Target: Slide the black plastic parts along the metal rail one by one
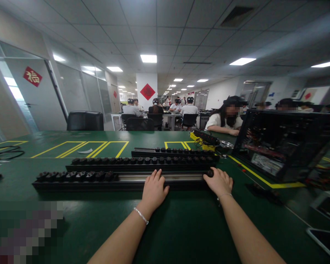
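Observation:
A long black rail [93, 186] lies across the green table in front of me. Dark, knobbed blocks [77, 176] line its left part, and bare metal track [132, 177] shows along the rest. My left hand [154, 187] rests over the middle of this rail, fingers stretched and thumb apart on the near side. At the rail's right end, my right hand [220, 181] has thumb and fingers closed around a small black block [209, 173]; the hand partly hides it. Behind lie a second block-filled rail [99, 167] and a third, shorter-looking rail [143, 153].
An open computer case [283, 146] stands at the right, beside yellow tape. A power strip [206, 137] and yellow bins [195, 136] sit at the back right. Black cables [5, 150] lie far left, a phone [324, 242] near right. A person [225, 119] sits across the table.

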Motion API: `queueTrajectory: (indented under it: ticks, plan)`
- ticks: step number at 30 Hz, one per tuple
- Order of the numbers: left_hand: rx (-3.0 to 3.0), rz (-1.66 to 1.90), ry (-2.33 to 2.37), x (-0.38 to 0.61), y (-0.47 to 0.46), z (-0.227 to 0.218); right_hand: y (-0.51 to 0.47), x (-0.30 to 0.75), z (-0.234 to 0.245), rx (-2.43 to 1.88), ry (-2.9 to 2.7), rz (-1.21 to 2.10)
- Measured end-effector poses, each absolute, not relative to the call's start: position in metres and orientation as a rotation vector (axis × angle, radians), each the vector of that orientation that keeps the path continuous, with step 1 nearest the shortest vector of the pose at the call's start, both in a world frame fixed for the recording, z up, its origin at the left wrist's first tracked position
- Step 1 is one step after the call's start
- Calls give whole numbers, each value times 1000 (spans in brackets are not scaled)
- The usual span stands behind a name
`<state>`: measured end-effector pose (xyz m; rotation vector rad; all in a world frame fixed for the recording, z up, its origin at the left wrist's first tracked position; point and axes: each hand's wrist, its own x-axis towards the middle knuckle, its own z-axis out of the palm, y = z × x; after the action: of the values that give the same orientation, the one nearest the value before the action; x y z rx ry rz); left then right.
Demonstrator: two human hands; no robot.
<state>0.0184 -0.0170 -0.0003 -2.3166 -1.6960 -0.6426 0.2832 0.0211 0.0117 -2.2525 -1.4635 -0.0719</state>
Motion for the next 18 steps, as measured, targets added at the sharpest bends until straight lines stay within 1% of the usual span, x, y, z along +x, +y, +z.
queueTrajectory:
  ticks: [9, 18]
  plan:
    - [-2315, -653, -1693, 19, -16, -1, 22, 293, 17, -2245, -1456, 6]
    - [-2319, -639, -1717, 19, -17, 0, 21, 295, 12, -2232, -1395, 59]
